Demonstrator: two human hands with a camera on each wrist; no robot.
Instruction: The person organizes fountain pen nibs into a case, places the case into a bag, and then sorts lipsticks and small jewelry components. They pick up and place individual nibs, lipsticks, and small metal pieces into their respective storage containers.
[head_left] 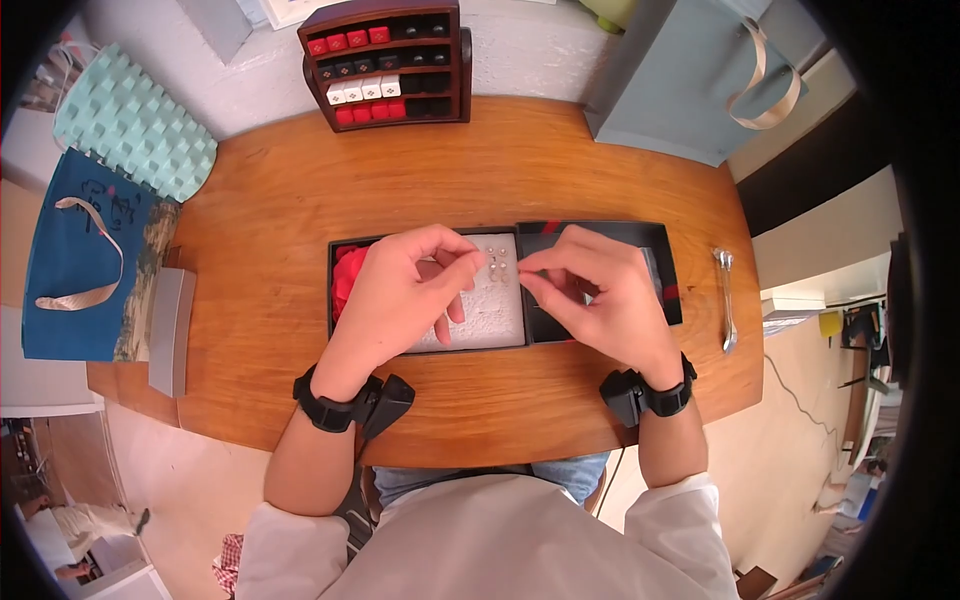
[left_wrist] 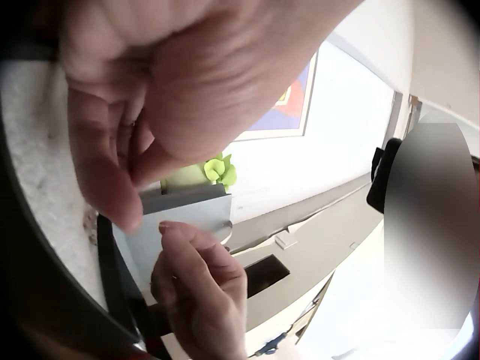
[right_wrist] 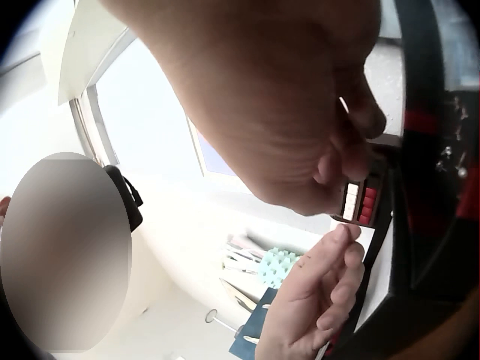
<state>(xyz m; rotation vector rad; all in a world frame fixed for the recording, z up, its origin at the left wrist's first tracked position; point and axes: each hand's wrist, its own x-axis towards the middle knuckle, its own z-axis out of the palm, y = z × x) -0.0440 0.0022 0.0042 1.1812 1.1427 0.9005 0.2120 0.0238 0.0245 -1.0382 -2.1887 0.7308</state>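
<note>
Both hands hover over a black box in the head view. My left hand is above its white foam insert, thumb and index fingertips close together, other fingers loosely bent. Small shiny earrings sit in rows on the foam, between the two hands. My right hand is over the box's black right half, thumb and index fingertips together near the foam's edge. I cannot tell whether a tiny thing is between either pair of fingertips. Red material fills the box's left end, partly behind my left hand.
A wooden rack of red, black and white blocks stands at the back. Silver tongs lie at the right. A grey-blue gift bag, a blue bag and a mint textured container stand around the table.
</note>
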